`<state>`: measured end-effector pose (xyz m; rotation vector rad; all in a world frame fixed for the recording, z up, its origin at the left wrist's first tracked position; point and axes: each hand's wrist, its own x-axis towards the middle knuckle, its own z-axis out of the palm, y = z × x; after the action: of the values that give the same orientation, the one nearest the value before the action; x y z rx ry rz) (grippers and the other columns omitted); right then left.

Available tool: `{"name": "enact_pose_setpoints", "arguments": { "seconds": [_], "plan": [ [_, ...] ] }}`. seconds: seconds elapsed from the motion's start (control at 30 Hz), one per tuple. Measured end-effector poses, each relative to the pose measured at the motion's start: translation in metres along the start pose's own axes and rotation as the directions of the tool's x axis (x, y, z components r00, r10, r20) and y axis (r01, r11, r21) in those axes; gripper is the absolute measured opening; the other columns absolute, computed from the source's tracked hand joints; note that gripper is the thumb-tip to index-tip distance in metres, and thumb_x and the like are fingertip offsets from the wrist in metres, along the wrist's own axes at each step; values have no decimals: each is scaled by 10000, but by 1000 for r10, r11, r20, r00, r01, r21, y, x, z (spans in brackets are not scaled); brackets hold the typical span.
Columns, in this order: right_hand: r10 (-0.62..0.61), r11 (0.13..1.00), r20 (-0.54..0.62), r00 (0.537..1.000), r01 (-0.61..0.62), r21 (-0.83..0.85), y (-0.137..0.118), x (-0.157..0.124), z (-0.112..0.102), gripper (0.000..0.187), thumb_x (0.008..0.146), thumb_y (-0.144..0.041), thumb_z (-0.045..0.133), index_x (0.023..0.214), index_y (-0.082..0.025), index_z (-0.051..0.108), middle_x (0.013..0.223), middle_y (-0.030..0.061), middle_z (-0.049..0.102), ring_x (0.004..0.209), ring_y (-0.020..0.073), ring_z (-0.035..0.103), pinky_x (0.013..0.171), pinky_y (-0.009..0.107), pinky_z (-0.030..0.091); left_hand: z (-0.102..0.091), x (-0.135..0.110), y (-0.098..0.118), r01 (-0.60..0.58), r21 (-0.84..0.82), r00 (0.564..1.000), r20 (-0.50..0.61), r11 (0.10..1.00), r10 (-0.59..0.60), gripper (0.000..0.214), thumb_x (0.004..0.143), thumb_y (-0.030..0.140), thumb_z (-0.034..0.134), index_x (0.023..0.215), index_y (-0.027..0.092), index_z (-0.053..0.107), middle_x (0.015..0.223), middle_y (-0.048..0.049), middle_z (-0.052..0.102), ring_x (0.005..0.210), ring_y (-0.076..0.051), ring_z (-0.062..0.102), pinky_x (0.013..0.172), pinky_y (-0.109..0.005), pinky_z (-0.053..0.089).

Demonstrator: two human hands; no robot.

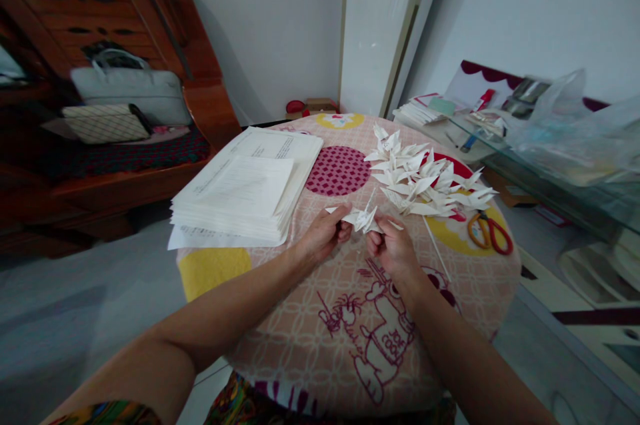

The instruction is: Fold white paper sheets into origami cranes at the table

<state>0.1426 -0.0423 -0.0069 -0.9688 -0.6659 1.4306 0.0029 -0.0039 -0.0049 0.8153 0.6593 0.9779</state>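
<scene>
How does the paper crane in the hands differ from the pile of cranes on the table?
The paper crane is one piece, pinched between the left hand and right hand; the pile of cranes is many, lying loose on the tablecloth. The paper crane is nearer the person; the pile of cranes lies farther right, by the scissors. Both are white folded paper.

left hand [323, 233], right hand [393, 248] — both pinched, close

— What's held?
— Left hand [324, 233] and right hand [393, 248] pinch a small white folded-paper crane [364, 218] above the pink-clothed round tabletop [320, 318], near its middle.
— Beyond?
— A heap of white paper cranes [425, 182]; orange-handled metal scissors [489, 232] by the right edge.
</scene>
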Motion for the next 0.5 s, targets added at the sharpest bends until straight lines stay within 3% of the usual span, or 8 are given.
{"name": "enact_pose_setpoints", "arguments": {
  "seconds": [0.17, 0.5],
  "plan": [
    [-5, 1000, -19, 1000, 5, 5, -2, 0, -1, 358, 664, -454, 789, 630, -209, 530, 376, -102, 411, 283, 69, 343, 273, 190, 280, -3, 1, 3, 2, -45, 999, 50, 999, 1, 399, 780, 380, 733, 582, 165, 460, 472, 54, 434, 377, -47, 365, 391, -188, 261],
    [11, 998, 37, 999, -13, 62, -4, 0, -1, 427, 701, -503, 776, 605, -223, 469, 408, -94, 417, 306, 83, 391, 285, 207, 315, -5, 2, 7, 3, -174, 999, 48, 985, 5, 409, 726, 352, 812, 609, 159, 471, 495, 60, 443, 402, -43, 382, 387, -164, 275]
  ]
}}
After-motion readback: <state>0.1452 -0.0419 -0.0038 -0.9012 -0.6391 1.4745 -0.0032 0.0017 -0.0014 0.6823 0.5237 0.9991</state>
